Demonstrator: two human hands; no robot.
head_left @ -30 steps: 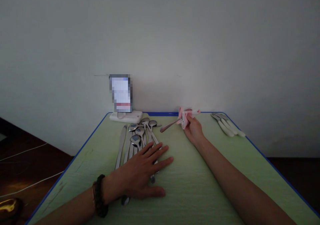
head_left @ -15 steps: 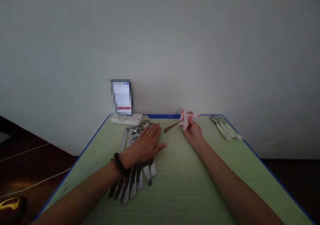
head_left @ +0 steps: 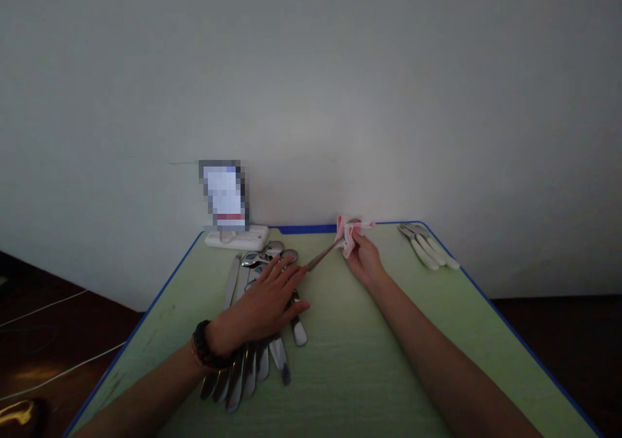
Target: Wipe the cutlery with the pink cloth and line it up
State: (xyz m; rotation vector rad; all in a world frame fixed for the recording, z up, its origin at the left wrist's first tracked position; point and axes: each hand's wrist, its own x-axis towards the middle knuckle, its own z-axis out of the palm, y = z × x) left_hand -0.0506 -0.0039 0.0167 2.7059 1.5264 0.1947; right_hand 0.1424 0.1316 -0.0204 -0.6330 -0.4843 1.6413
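Observation:
My right hand (head_left: pixel 365 258) grips a spoon (head_left: pixel 323 255) through a folded pink-and-white cloth (head_left: pixel 348 234) near the table's far edge. The cloth covers much of the spoon's head; the handle sticks out to the left. My left hand (head_left: pixel 272 299) is flat with fingers apart, above a row of metal cutlery (head_left: pixel 249 373). Its fingertips are close to the end of the spoon's handle; I cannot tell whether they touch. Several spoon bowls (head_left: pixel 275 247) show beyond the left hand, and it hides the middle of the row.
A phone with a blurred screen (head_left: pixel 224 195) leans upright on a white stand (head_left: pixel 238 238) at the back left. Several white-handled forks (head_left: pixel 427 250) lie at the back right. The green table (head_left: pixel 350 360) has a blue edge and stands against a grey wall (head_left: pixel 311 101).
My left hand has drawn slightly nearer, uncovering another spoon beneath its fingers. The spoon's handle end and the left fingertips are now close together. The whole view has shifted a little.

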